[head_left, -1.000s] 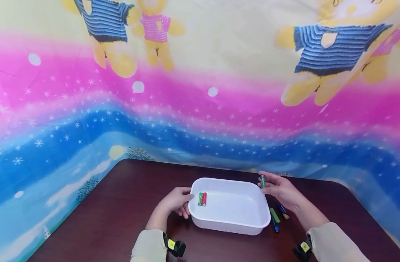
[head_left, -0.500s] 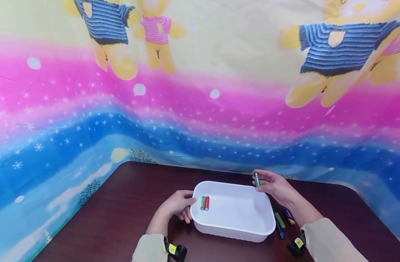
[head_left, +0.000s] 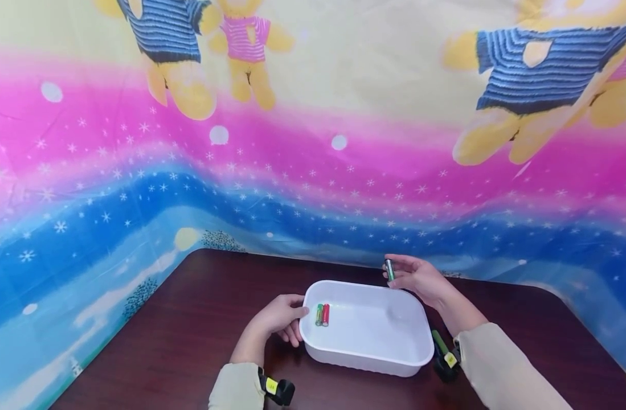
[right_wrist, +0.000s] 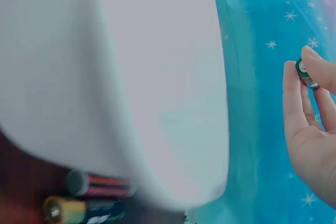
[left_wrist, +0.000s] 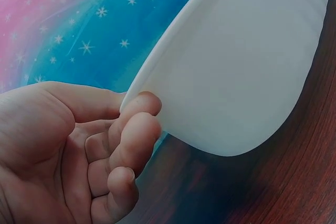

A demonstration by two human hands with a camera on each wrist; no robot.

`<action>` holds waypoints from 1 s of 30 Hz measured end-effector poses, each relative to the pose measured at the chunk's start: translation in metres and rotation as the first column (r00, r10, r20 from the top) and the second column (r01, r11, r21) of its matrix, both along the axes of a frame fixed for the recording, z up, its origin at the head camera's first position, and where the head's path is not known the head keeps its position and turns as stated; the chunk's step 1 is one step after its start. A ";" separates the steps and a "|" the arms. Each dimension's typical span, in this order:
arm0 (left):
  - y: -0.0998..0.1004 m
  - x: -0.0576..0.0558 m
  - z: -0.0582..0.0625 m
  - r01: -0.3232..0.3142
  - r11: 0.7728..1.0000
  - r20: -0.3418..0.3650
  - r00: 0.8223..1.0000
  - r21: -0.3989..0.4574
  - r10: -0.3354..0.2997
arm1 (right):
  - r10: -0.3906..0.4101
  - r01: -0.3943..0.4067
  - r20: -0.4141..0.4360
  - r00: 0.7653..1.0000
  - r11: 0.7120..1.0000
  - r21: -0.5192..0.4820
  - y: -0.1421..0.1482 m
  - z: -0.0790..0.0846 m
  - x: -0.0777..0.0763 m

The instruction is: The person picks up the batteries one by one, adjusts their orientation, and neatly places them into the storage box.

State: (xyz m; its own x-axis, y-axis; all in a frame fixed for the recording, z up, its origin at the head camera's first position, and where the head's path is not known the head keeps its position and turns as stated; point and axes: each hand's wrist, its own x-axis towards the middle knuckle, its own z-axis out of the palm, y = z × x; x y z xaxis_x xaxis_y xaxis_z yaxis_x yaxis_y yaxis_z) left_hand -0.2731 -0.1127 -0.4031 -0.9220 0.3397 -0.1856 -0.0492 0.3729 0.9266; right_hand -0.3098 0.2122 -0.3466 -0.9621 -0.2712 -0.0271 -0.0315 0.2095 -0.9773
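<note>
A white plastic basin (head_left: 366, 356) with rounded corners stands on the dark table, a green battery (head_left: 319, 315) and a red battery (head_left: 326, 315) lying side by side at its left end. My left hand (head_left: 281, 316) pinches the basin's left rim, thumb on top and curled fingers against the outer wall, as the left wrist view also shows. Over the far right corner of the basin, my right hand (head_left: 420, 279) holds a dark green battery (head_left: 390, 270) upright between thumb and fingers. In the right wrist view one end of this battery faces the camera.
Right of the basin lies a green battery (head_left: 439, 341), partly behind the right wrist's camera (head_left: 446, 367). The right wrist view shows more batteries beside the basin, one with a gold end (right_wrist: 65, 211). A patterned cloth (head_left: 292, 171) hangs behind the table (head_left: 189, 330).
My right hand has moved left and slightly up with the battery, from beside the basin's right end to over its far right corner. The left hand keeps its hold on the rim.
</note>
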 end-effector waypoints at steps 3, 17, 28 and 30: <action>0.000 0.000 0.000 -0.001 1.000 0.000 1.000 -0.002 0.001 | -0.005 0.005 0.003 1.000 1.000 -0.010 -0.004 0.004 -0.005; 0.000 -0.002 -0.002 -0.002 1.000 0.007 1.000 0.002 0.002 | 0.113 -0.114 -0.019 0.993 0.992 -0.061 -0.016 0.009 -0.019; -0.001 -0.003 -0.003 -0.010 1.000 0.014 1.000 0.017 0.010 | 0.220 -0.222 -0.032 0.975 0.970 -0.103 -0.029 -0.005 -0.034; 0.000 -0.004 -0.004 -0.014 1.000 0.012 1.000 0.015 0.014 | 0.241 -0.243 -0.028 0.970 0.966 -0.091 -0.031 -0.008 -0.036</action>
